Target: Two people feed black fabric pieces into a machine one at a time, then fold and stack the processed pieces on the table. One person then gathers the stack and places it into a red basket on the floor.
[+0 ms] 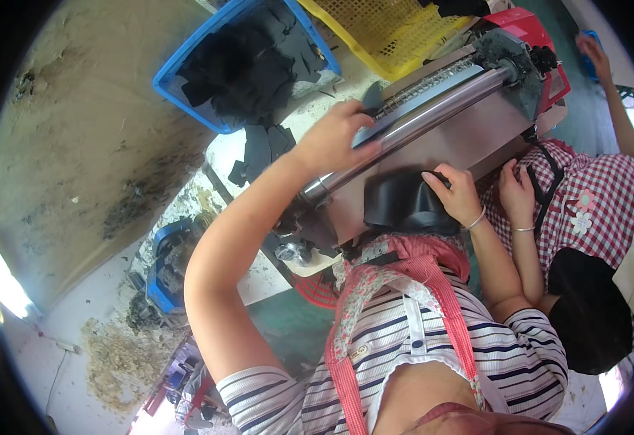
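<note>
A machine with a long shiny metal roller (418, 130) lies across the space ahead of me. My left hand (339, 138) reaches over the roller's left part, thumb and fingers apart and slightly blurred. A small dark scrap (373, 96) shows just beyond its fingertips; contact is unclear. On the machine's near metal plate (462, 134) rests a glossy black piece of leather-like sheet (400, 203), bent and hanging over the near edge. My right hand (456, 194) grips its right side, thumb on top, other fingers partly hidden.
Black scraps fill a blue bin (161, 76) at far left; a yellow basket (397, 47) stands behind the machine. More scraps (263, 148) lie beside its left end. Close on my right sits a co-worker in a checked apron (599, 196), one hand (516, 190) near mine.
</note>
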Tool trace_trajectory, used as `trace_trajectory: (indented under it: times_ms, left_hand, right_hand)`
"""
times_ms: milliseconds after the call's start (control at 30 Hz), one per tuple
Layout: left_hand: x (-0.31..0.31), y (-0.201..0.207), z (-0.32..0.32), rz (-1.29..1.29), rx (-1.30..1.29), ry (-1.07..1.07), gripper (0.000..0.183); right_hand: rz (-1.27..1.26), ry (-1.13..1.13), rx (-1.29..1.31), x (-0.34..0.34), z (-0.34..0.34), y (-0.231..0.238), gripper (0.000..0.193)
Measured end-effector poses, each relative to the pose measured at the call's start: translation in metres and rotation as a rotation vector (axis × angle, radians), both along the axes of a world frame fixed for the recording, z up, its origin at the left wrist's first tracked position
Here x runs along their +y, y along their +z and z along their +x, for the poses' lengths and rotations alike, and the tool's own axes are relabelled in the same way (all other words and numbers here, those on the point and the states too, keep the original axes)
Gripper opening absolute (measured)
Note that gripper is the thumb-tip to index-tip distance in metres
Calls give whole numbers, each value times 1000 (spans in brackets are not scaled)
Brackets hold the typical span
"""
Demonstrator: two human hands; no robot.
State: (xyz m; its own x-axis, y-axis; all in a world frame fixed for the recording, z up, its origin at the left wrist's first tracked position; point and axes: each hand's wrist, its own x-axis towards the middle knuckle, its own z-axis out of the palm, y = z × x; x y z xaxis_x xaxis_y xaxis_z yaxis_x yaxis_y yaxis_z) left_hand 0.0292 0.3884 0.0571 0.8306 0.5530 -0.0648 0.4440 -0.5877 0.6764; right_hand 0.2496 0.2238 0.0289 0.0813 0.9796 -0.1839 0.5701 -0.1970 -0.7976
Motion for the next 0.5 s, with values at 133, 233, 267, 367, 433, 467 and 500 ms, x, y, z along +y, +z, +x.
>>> trace_trajectory:
  times_ms: [133,233,267,367,433,467,500]
  left_hand:
    - [-35,34,28,90,-116,-162,65]
    - [-53,30,19,-261,212,-249,56]
    - [-47,36,12,-429,139,-214,46]
    - [-5,54,-20,-318,98,-121,21]
    - [16,80,-34,-149,36,-33,12]
    - [21,85,-43,36,83,65,11]
    - [26,87,-48,137,174,189,11]
  right_hand:
    - [42,-56,254,11,-8,24,18]
    - [79,-35,439,12,-6,57,14]
    - [110,3,482,11,-4,63,12]
    - [-52,-156,520,6,2,61,11]
    - [-12,-216,624,3,0,58,11]
    - [-52,-204,570,2,-3,56,14]
    - [-92,-193,515,1,-6,53,16]
